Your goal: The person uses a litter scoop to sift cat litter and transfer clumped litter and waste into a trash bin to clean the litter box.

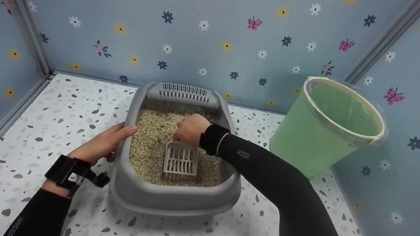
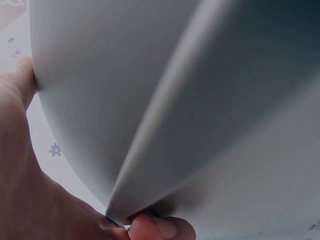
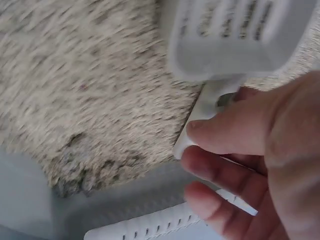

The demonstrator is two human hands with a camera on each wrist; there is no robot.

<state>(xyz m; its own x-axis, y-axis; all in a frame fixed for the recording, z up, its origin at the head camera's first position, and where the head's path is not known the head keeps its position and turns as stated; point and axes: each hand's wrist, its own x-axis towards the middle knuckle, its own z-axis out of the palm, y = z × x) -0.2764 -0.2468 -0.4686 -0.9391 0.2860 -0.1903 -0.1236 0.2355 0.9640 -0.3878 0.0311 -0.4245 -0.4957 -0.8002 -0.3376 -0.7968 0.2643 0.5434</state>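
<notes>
The left hand [image 1: 102, 144] steadies the tray [image 1: 172, 198] by its rim while the right hand [image 1: 192, 129] grips the scoop [image 1: 180, 160], best shaken gently, low over the litter [image 1: 151, 135].

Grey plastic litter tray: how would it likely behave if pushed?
The grey plastic litter tray is probably heavy, given its broad bed of beige granular litter. Its wide, low shape suggests sliding rather than tipping. It also looks stiff, unbent where the left hand grips it.

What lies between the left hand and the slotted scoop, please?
In the head view, between the left hand and the slotted scoop lie the left rim of the grey tray, which this hand touches, then a stretch of litter.
</notes>
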